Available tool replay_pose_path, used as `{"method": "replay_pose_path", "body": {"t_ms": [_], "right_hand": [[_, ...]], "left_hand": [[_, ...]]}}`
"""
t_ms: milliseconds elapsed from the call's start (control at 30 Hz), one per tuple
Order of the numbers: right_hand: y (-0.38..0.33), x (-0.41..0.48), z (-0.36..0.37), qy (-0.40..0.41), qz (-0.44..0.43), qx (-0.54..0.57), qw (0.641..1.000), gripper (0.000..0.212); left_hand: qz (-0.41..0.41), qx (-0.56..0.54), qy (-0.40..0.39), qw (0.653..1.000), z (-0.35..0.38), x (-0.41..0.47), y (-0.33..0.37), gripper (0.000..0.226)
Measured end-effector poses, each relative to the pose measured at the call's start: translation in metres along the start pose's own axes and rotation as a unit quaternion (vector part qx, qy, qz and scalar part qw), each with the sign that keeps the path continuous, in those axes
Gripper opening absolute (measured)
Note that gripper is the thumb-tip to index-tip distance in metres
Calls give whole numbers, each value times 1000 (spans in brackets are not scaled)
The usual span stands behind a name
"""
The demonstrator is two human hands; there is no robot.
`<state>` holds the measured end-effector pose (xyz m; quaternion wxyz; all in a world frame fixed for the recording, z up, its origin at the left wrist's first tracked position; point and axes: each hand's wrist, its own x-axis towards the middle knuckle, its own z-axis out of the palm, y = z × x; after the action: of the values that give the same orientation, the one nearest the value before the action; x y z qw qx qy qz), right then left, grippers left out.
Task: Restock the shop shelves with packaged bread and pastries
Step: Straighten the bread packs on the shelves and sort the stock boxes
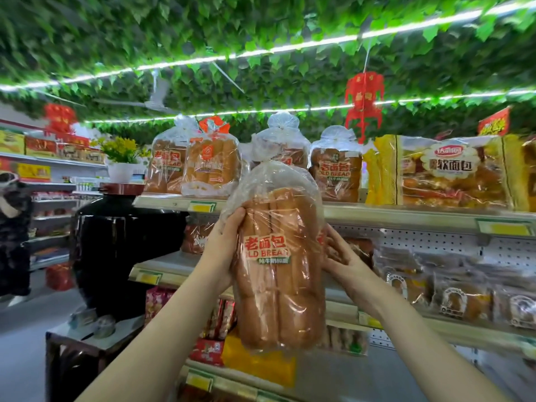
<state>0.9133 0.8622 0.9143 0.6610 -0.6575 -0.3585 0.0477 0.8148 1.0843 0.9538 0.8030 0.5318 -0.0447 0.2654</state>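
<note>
Both hands hold one bagged loaf point(278, 271) upright in the air, in front of the top shelf's point(383, 213) front edge and below the knotted bags already standing there; the left hand point(224, 239) grips its upper left side with fingers curled over the plastic; the right hand point(345, 262) clasps the right side, fingertips partly hidden behind the bag. Along the top shelf stand four similar loaves point(336, 172); a yellow soft-bread pack point(452, 175) lies towards its right end; a black jar point(116, 245) stands beyond the shelves' left end.
</note>
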Motion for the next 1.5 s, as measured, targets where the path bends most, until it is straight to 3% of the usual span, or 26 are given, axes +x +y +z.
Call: {"method": "replay_pose_path", "body": {"t_ms": [100, 233, 367, 533, 667, 800, 933, 1033, 1133, 1233, 1333, 1500], "right_hand": [[7, -3, -3, -60, 53, 39, 996, 137], [8, -14, 4, -63, 34, 103, 992, 121], [20, -5, 10, 4, 33, 112, 993, 119], [24, 2, 16, 112, 39, 104, 988, 121], [20, 7, 23, 127, 29, 86, 988, 113], [11, 5, 31, 88, 44, 121, 988, 100], [2, 4, 23, 75, 52, 149, 985, 83], [-11, 6, 15, 63, 45, 158, 984, 57], [-28, 8, 8, 30, 32, 138, 989, 51], [-45, 7, -5, 5, 16, 125, 992, 50], [-58, 7, -22, 11, -12, 111, 994, 55], [-78, 15, -52, 39, -58, 86, 994, 66]], "left_hand": [[-10, 5, -49, 999, 3, -14, 3, 42], [-33, 45, -105, 993, 7, -19, 9, 41], [-66, 167, -102, 978, 9, -16, 19, 59], [-39, 285, -4, 958, 0, -10, 21, 122], [-9, 362, -74, 929, 11, -27, 18, 112], [45, 389, -66, 918, 11, -23, 4, 137], [91, 263, -51, 959, -3, -18, 6, 83], [68, 169, -41, 982, -9, -13, 10, 85], [54, 130, -27, 990, -5, -9, 8, 102], [52, 134, -26, 989, 7, -4, 9, 80], [36, 148, -62, 986, 26, 4, 12, 76], [26, 288, -119, 950, 54, 10, 19, 41]]}}
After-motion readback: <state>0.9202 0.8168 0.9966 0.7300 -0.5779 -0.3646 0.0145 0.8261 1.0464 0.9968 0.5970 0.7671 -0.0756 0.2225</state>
